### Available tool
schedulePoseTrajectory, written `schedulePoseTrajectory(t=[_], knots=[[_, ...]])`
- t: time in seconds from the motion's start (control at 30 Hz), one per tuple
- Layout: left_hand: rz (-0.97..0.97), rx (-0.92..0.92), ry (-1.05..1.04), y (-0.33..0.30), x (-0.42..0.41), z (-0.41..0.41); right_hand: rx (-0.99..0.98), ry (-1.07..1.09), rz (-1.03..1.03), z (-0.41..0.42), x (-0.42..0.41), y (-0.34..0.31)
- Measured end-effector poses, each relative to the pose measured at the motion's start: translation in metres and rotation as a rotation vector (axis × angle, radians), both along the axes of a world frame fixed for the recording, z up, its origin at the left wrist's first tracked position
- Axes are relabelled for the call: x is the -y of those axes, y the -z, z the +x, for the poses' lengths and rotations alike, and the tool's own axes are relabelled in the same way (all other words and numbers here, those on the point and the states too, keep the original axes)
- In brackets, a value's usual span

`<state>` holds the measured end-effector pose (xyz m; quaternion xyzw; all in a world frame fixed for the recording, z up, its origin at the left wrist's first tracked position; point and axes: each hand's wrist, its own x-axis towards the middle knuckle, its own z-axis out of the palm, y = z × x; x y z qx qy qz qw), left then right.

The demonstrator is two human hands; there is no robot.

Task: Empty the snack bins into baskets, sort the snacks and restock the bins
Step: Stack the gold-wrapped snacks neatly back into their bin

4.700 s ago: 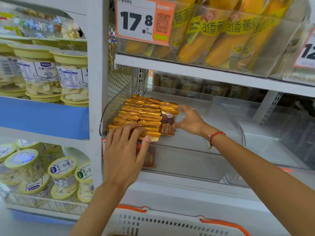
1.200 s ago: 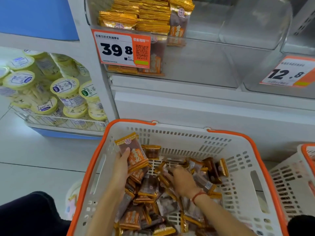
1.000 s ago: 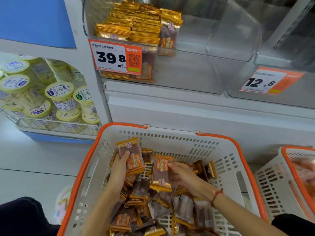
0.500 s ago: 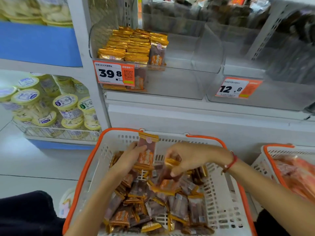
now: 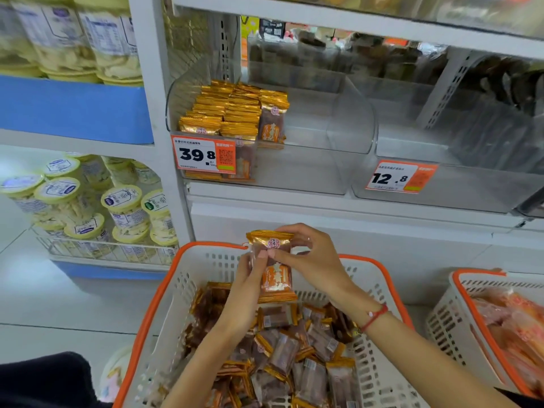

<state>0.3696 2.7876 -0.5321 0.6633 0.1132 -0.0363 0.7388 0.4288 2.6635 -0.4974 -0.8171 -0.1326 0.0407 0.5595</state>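
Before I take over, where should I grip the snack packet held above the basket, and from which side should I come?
Probably the gold crimped top edge of the snack packet. It stands upright, with the left hand holding its left side and the right hand pinching its upper middle. That flat top seam pokes up free, so come from above, pinching it front to back, over the basket.

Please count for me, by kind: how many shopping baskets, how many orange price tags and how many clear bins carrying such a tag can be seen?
Shopping baskets: 2, the near basket with brown snack packs and the right basket.
Orange price tags: 2, the 39.8 tag and the 12.8 tag.
Clear bins with a tag: 2, the left bin and the right bin.
Total: 6
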Motion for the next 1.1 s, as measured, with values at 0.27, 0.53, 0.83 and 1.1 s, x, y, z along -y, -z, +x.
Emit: schedulePoseTrajectory(t=[0.27, 0.53, 0.83, 1.1], knots=[[0.178, 0.381, -0.089, -0.047, -0.008, 0.031, -0.184, -0.319, -0.034, 0.021, -0.004, -0.053], [0.646, 0.696, -0.322, -0.120, -0.028, 0.108, 0.099, -0.138, 0.171, 0.079, -0.017, -0.128], [1.299, 0.677, -0.396, -0.081, -0.096, 0.157, 0.119, 0.117, -0.133, 0.204, -0.024, -0.143], [1.299, 0.735, -0.455, -0.080, -0.094, 0.160, -0.203, -0.137, -0.232, 0.253, -0.046, -0.107]])
